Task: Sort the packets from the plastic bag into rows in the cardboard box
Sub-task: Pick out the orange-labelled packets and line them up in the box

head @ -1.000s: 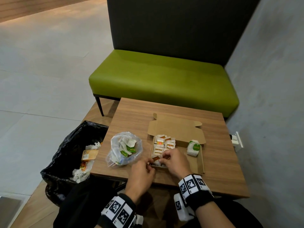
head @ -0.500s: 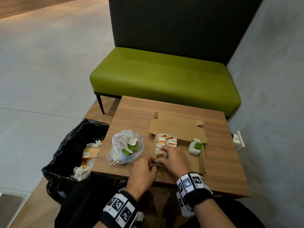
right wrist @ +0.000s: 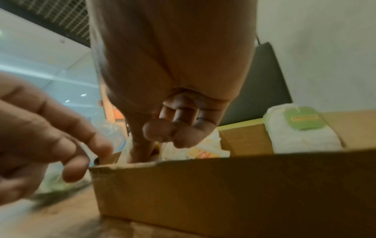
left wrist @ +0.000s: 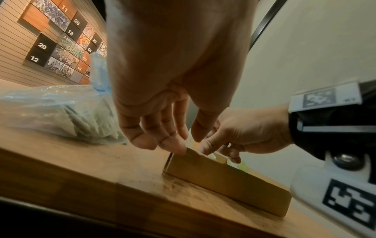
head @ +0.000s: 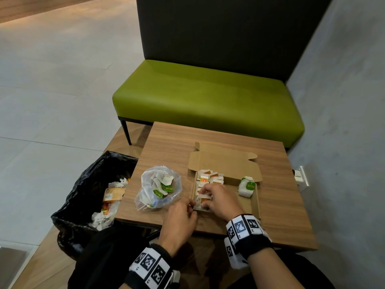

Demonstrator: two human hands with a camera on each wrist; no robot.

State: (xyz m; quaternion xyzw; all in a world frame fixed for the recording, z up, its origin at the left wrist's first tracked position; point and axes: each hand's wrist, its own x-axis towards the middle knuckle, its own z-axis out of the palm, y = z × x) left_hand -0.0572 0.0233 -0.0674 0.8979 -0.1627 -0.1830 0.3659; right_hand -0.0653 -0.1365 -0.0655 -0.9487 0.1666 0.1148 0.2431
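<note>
The open cardboard box lies on the wooden table. Orange-and-white packets fill its left side, and a stack of green-tagged packets stands at its right. My right hand is inside the near-left part, pinching an orange packet; in the right wrist view its fingers are curled over the packets behind the box wall. My left hand rests its fingertips on the box's near-left corner. The clear plastic bag with green-tagged packets lies left of the box.
A black bin bag with wrappers stands on the floor left of the table. A green bench is behind the table and a grey wall with a socket to the right. Bare tabletop lies right of the box.
My right hand has shifted slightly deeper into the box over the orange packets. My left hand has stayed at the box's near-left corner.
</note>
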